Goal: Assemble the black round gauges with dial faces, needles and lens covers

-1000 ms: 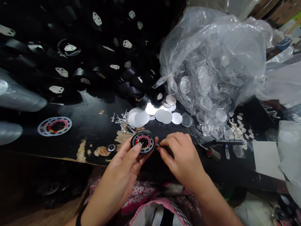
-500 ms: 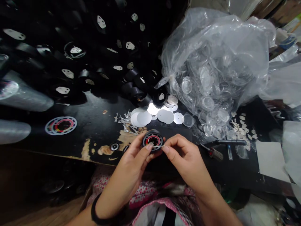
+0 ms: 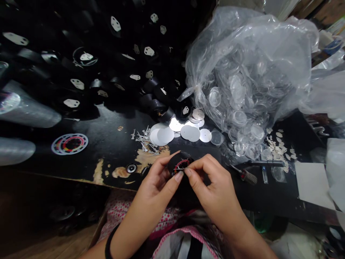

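My left hand point(image 3: 159, 185) is wrapped round a black round gauge point(image 3: 182, 157) with a red and white dial, its thumb on the lower rim. The gauge is tilted, its face turned partly towards my right hand point(image 3: 212, 181). Thumb and forefinger of that hand pinch a small pale gauge needle point(image 3: 178, 169) against the dial; its other end is hard to make out. Just beyond my hands lies a loose pile of similar white needles point(image 3: 147, 140), beside several silvery discs point(image 3: 165, 135).
A clear plastic bag point(image 3: 250, 46) of transparent round lenses stands at the back right. Black gauge housings point(image 3: 155, 102) crowd the back left. Printed dials point(image 3: 70, 144) lie at left. A screwdriver point(image 3: 246, 176), small white pieces point(image 3: 279, 145) and a white card point(image 3: 314, 183) are at right.
The gauge has tipped and turned in my left hand, so its face shows less. My right fingers have come closer in over the dial with the needle.
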{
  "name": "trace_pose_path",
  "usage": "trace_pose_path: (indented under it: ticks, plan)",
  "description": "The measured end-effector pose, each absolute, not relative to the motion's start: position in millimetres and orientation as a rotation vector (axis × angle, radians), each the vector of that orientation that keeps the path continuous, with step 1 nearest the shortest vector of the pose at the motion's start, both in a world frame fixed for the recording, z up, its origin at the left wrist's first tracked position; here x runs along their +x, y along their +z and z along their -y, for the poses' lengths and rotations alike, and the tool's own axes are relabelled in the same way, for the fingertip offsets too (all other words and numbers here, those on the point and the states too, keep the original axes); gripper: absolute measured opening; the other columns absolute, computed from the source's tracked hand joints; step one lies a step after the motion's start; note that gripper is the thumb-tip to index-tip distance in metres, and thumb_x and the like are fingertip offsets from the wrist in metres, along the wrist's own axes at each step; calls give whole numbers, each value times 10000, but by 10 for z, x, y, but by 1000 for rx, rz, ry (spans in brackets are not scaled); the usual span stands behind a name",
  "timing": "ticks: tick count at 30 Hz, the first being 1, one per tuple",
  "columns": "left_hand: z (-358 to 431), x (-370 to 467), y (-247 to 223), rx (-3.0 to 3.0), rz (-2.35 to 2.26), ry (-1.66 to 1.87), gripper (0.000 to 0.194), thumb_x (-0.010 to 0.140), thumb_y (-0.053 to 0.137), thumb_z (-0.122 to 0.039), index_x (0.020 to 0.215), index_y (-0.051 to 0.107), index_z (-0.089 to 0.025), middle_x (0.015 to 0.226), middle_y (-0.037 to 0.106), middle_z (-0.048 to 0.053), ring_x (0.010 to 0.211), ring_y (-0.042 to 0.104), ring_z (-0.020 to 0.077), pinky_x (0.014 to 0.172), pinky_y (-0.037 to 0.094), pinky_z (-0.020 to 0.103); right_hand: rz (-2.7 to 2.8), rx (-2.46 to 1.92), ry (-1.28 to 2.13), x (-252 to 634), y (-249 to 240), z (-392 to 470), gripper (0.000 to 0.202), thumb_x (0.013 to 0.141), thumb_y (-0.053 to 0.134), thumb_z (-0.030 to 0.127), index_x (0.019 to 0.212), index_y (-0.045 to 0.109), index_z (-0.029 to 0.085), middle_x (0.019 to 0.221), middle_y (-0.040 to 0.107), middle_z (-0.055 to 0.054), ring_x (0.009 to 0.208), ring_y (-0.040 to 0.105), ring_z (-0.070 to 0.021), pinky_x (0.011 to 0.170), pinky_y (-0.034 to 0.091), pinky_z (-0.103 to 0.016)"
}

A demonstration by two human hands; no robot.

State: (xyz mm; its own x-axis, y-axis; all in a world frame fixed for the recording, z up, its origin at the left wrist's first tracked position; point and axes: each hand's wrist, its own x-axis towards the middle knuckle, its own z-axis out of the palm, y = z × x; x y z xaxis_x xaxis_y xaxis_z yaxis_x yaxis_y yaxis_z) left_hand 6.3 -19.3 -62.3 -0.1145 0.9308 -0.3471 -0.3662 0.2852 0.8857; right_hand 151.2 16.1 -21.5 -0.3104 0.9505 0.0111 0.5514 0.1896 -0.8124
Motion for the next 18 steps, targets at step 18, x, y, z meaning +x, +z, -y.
trace_pose_path:
  ticks: [18]
  plan:
    - [297, -47, -603, 988, -1539, 1234, 158, 775, 782, -330, 929, 746, -327, 907, 774, -42, 851, 746, 195, 800, 593, 196, 1985, -1411, 1027, 1441, -216, -72, 202, 961, 580, 147, 768, 572, 209, 782, 645, 22, 745, 608, -121, 698, 428, -241]
